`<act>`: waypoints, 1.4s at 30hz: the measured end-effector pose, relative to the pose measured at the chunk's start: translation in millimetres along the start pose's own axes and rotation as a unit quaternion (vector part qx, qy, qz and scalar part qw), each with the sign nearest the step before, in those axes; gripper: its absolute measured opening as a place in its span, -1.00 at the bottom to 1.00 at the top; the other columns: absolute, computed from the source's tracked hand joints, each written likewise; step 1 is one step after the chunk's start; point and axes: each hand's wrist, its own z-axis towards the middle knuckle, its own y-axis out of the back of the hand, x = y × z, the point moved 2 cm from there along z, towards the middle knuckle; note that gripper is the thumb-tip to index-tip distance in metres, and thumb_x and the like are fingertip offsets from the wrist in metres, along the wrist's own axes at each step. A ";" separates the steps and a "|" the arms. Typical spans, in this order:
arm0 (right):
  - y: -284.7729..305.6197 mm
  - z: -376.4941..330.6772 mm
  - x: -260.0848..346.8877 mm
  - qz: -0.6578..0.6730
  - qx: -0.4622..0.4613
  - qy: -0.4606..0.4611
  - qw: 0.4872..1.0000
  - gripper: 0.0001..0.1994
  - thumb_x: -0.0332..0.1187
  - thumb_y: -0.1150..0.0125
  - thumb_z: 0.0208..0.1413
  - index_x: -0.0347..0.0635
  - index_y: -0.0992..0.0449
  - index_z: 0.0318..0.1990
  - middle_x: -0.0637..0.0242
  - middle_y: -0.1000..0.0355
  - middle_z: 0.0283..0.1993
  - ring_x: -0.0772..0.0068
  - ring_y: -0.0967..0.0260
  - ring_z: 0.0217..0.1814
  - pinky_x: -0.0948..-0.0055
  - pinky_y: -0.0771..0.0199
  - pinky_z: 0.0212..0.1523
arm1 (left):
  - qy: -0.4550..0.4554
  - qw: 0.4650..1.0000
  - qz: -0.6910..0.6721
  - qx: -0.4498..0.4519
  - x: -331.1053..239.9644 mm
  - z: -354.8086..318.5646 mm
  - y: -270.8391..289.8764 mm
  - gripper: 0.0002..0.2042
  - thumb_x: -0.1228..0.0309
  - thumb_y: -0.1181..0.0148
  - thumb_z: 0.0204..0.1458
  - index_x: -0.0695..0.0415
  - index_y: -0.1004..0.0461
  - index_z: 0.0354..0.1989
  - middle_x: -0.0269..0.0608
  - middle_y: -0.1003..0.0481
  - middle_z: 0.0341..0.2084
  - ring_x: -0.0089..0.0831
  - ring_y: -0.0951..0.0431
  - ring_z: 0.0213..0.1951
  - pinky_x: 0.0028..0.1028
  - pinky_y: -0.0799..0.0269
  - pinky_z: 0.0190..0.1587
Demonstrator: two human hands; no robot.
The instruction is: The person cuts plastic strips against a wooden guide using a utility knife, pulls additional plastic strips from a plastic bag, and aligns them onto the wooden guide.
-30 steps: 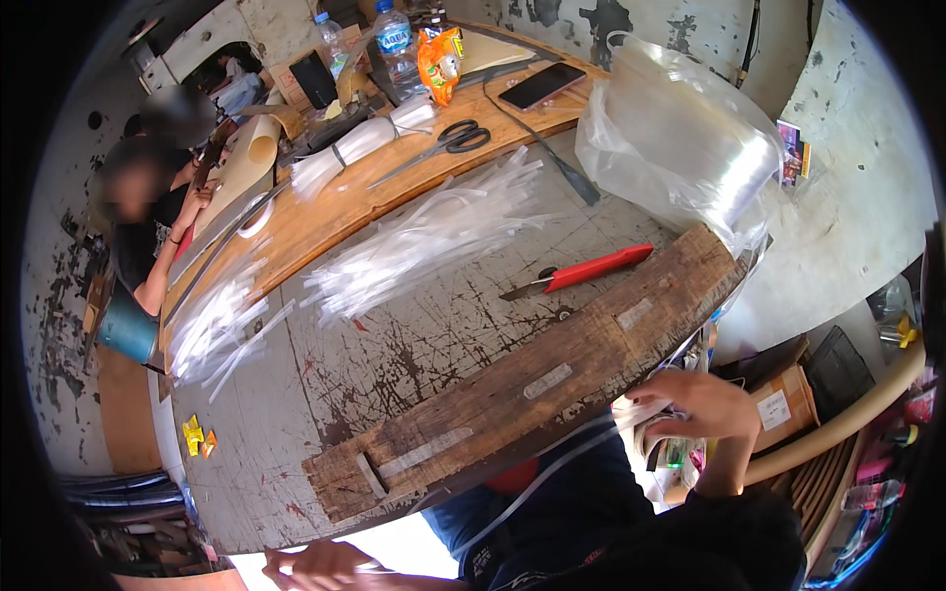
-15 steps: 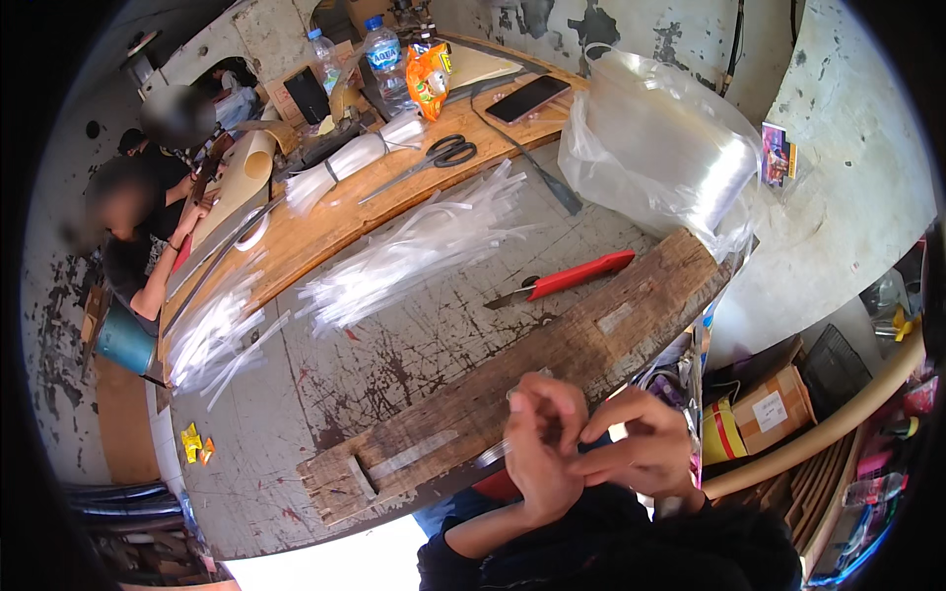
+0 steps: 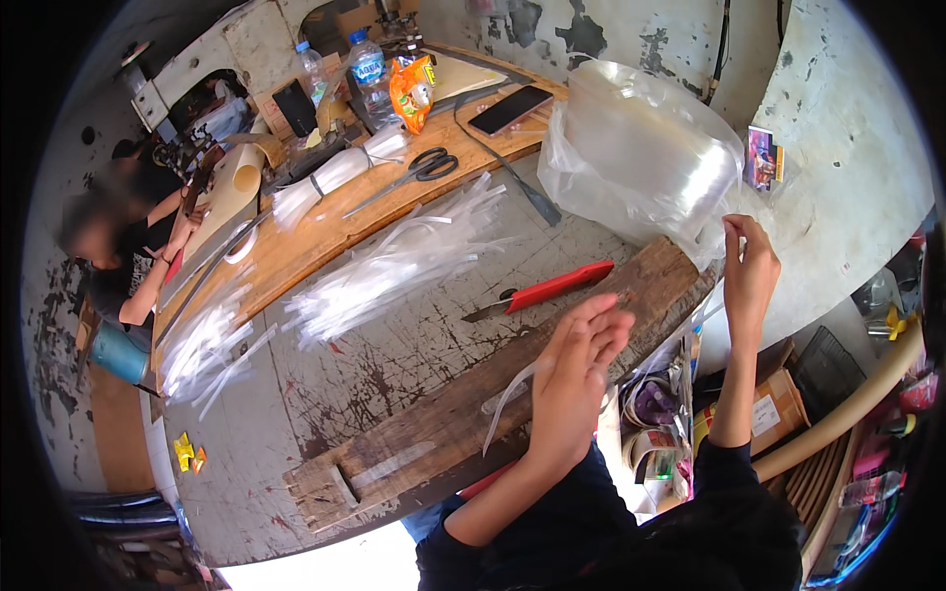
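Note:
My left hand (image 3: 576, 379) is over the wooden plank (image 3: 394, 458), its fingers close together and curved. A thin clear plastic strip (image 3: 506, 402) comes out beside its thumb and curls down over the plank. To the right, my right hand (image 3: 751, 271) is raised by the lower edge of a big clear plastic roll (image 3: 650, 138) in a loose bag. Its thumb and fingertips are pinched together; what lies between them is too fine to make out. Beyond the plank lies a red-handled knife (image 3: 557, 288), its blade pointing left.
Piles of clear strips (image 3: 394, 266) lie on the scratched grey table (image 3: 266, 473). Black scissors (image 3: 404, 180), a tied strip bundle (image 3: 340, 177), a phone (image 3: 510, 109) and bottles (image 3: 367, 74) rest on a wooden board. A co-worker (image 3: 128, 256) sits at far left.
My hands were together above the plank and are now apart. The right one has moved up and right to the roll; the left has shifted slightly up, and the curled strip now shows beside it.

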 end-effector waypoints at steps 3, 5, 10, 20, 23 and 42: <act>-13.3 -0.7 5.3 -0.028 -0.053 0.057 0.997 -0.92 -0.46 -0.10 0.00 -0.22 -0.46 -0.34 0.14 -0.41 -0.38 0.14 -0.37 -0.40 0.35 -0.35 -0.38 | 0.043 0.998 -0.025 0.032 8.9 21.7 -8.0 -0.65 0.38 0.21 0.16 0.32 -0.19 0.06 -0.02 -0.25 0.05 -0.38 -0.23 0.10 -0.40 -0.03 0.20; -12.0 0.4 9.1 -0.020 -0.072 0.074 0.994 -0.94 -0.48 -0.12 -0.03 -0.21 -0.47 -0.36 0.15 -0.41 -0.39 0.16 -0.37 -0.38 0.34 -0.34 -0.38 | 0.065 0.995 -0.068 0.040 19.1 30.8 -19.8 -0.66 0.37 0.21 0.16 0.30 -0.21 0.04 -0.05 -0.21 0.08 -0.37 -0.19 0.14 -0.40 -0.01 0.21; -23.6 10.4 14.3 0.003 -0.020 0.143 0.990 -0.95 -0.49 -0.11 -0.03 -0.20 -0.48 -0.39 0.20 -0.40 -0.45 0.15 -0.34 -0.40 0.30 -0.32 -0.41 | 0.112 0.976 -0.184 -0.045 43.0 66.1 -36.3 -0.61 0.34 0.09 0.11 0.28 -0.17 0.08 -0.15 -0.09 0.18 -0.43 0.00 0.25 -0.39 0.10 0.27; -19.4 11.0 32.1 -0.061 0.084 0.163 0.981 -0.92 -0.48 -0.11 -0.06 -0.16 -0.50 -0.39 0.29 -0.35 -0.50 0.24 -0.32 -0.43 0.35 -0.32 -0.46 | 0.099 0.972 -0.213 -0.020 54.1 94.2 -32.8 -0.53 0.22 0.24 0.17 0.19 0.05 0.19 -0.05 0.07 0.24 -0.32 0.12 0.29 -0.35 0.17 0.29; -12.7 10.1 36.0 -0.096 0.101 0.163 0.977 -0.92 -0.50 -0.11 -0.07 -0.16 -0.50 -0.39 0.30 -0.36 -0.50 0.26 -0.31 -0.42 0.36 -0.32 -0.45 | 0.094 0.977 -0.189 -0.023 56.0 93.7 -31.3 -0.54 0.13 0.29 0.18 0.14 0.01 0.17 0.00 -0.01 0.21 -0.26 0.05 0.27 -0.32 0.14 0.26; -10.3 11.6 43.7 -0.078 0.192 0.188 0.960 -0.92 -0.50 -0.14 -0.14 -0.13 -0.49 -0.43 0.32 -0.36 -0.49 0.26 -0.31 -0.37 0.31 -0.34 -0.42 | 0.042 0.994 -0.086 -0.059 55.4 91.4 -28.8 -0.61 0.32 0.24 0.17 0.28 -0.06 0.12 0.04 -0.03 0.17 -0.19 -0.08 0.21 -0.31 -0.07 0.21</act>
